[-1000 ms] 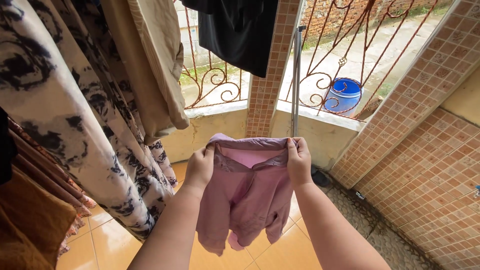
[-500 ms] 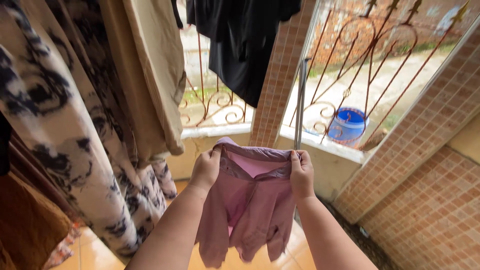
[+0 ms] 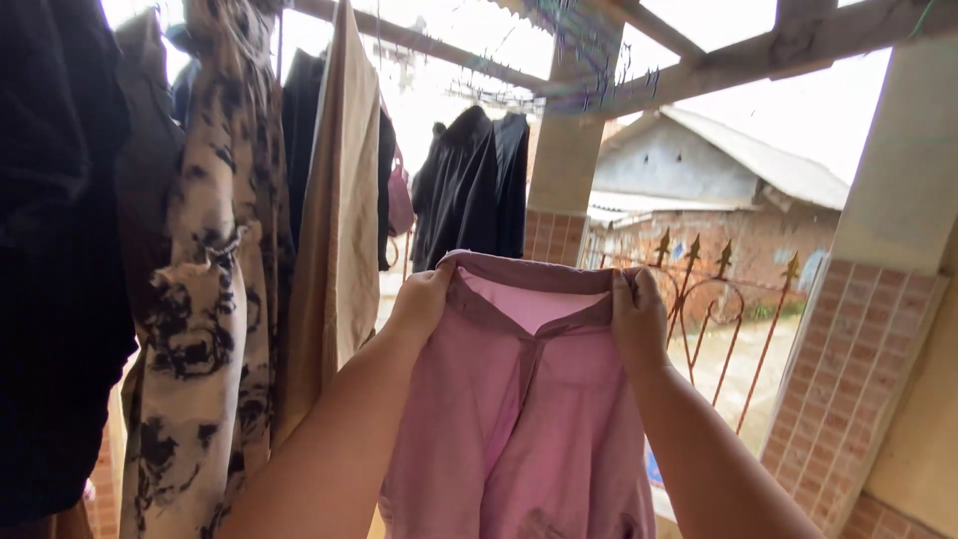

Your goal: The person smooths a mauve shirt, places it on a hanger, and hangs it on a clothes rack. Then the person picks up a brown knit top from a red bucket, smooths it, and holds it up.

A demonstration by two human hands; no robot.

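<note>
I hold a small pink garment (image 3: 519, 419) stretched out in front of me by its top band. My left hand (image 3: 421, 299) pinches the band's left corner and my right hand (image 3: 639, 319) pinches the right corner. The cloth hangs down between my forearms, its darker pink band open at the top with a lighter inside showing. It is raised to about the height of the hanging clothes.
Clothes hang on the left: a white-and-black patterned cloth (image 3: 205, 329), a beige cloth (image 3: 339, 230), a black one (image 3: 50, 250). More black garments (image 3: 474, 185) hang behind. Wooden beams (image 3: 699, 55) run overhead. A tiled pillar (image 3: 848, 369) and an iron railing (image 3: 718, 299) stand to the right.
Both hands have lifted the pink garment higher, and my view has tilted up from the floor and the blue barrel to the beams and roof outside.
</note>
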